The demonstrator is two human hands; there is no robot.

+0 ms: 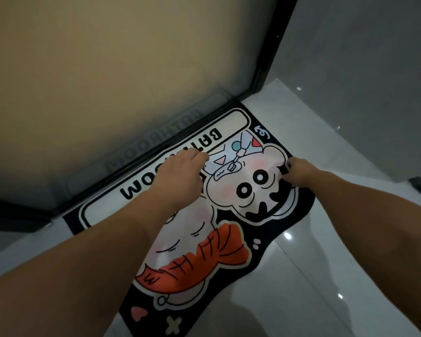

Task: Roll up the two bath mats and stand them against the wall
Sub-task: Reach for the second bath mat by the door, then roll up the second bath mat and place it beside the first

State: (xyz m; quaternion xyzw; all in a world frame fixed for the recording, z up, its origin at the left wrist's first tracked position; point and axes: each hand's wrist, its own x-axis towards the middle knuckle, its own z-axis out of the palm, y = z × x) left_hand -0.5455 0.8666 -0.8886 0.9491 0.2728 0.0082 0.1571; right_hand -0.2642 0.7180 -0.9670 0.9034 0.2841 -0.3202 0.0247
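A black bath mat (229, 239) with a cartoon figure and the word BATHROOM lies flat on the white tiled floor, its far edge against a dark door frame. My left hand (180, 172) rests palm down on the mat near the lettering, fingers loosely curled. My right hand (299, 171) pinches the mat's right edge beside the cartoon face. Only this one mat is in view.
A frosted glass door (131, 69) in a black frame (260, 76) stands directly behind the mat. A grey wall (362, 69) rises at the right. Glossy white floor tiles (326, 276) extend to the right and toward me.
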